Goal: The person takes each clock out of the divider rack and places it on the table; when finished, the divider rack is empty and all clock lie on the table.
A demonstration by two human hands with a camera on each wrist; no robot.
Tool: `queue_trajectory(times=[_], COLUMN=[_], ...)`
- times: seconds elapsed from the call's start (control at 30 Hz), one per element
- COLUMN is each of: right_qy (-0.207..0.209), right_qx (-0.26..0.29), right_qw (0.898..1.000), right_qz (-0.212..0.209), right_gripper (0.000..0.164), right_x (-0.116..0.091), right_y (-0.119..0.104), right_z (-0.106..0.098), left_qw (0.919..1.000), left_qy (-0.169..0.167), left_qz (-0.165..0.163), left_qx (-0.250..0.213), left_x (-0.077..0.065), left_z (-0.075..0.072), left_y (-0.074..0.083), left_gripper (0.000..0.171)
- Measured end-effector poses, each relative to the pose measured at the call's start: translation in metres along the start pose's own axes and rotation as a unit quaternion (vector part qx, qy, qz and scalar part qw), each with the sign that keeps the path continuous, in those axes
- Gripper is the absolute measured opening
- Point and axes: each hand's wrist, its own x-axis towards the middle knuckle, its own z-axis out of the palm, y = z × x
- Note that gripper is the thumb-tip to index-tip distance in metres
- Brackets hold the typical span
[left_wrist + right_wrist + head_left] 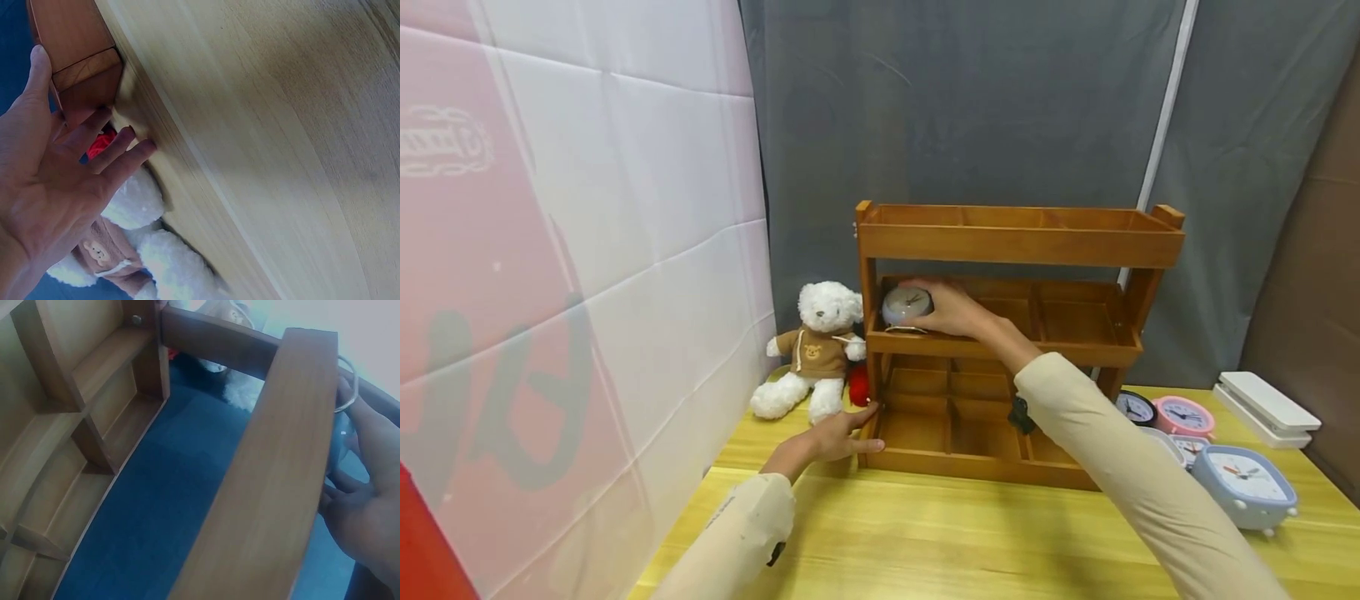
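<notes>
A round, pale blue-grey alarm clock [895, 310] sits in the left compartment of the middle tier of a brown wooden shelf [1015, 247]. My right hand [958, 310] grips it from the right, thumb at the front and fingers over the top. In the right wrist view, the shelf's front board hides most of the clock, and a thin metal loop [355, 387] shows beside my hand [369, 481]. My left hand [835, 437] touches the shelf's lower left front corner. Its fingers are spread and fairly straight in the left wrist view [69, 162].
A white teddy bear [814, 350] in a brown hoodie sits left of the shelf, with a red object [859, 386] beside it. At the right lie several clocks, including a pink one [1184, 415] and a blue one [1244, 485]. White flat boxes [1266, 404] lie behind them.
</notes>
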Motion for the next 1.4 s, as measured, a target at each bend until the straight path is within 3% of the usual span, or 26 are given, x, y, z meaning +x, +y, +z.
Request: queue_trajectory(times=[0.47, 1.13, 1.4], right_qy=[0.05, 0.106, 0.104], right_qx=[0.018, 0.001, -0.007], right_qw=[0.999, 0.994, 0.993], right_qz=[-0.006, -0.034, -0.061], right_gripper=[0.059, 0.063, 0.064], right_x=[-0.005, -0.014, -0.023], right_y=[0.009, -0.017, -0.022], right_z=[-0.003, -0.021, -0.025], left_qw=[0.9999, 0.9988, 0.9996], left_qy=[0.0, 0.002, -0.003], left_qz=[0.011, 0.046, 0.025], left_qx=[0.007, 0.014, 0.012], left_x=[0.007, -0.001, -0.003], left_z=[0.005, -0.004, -0.008], left_y=[0.004, -0.009, -0.015], left_gripper=[0.082, 0.08, 0.08])
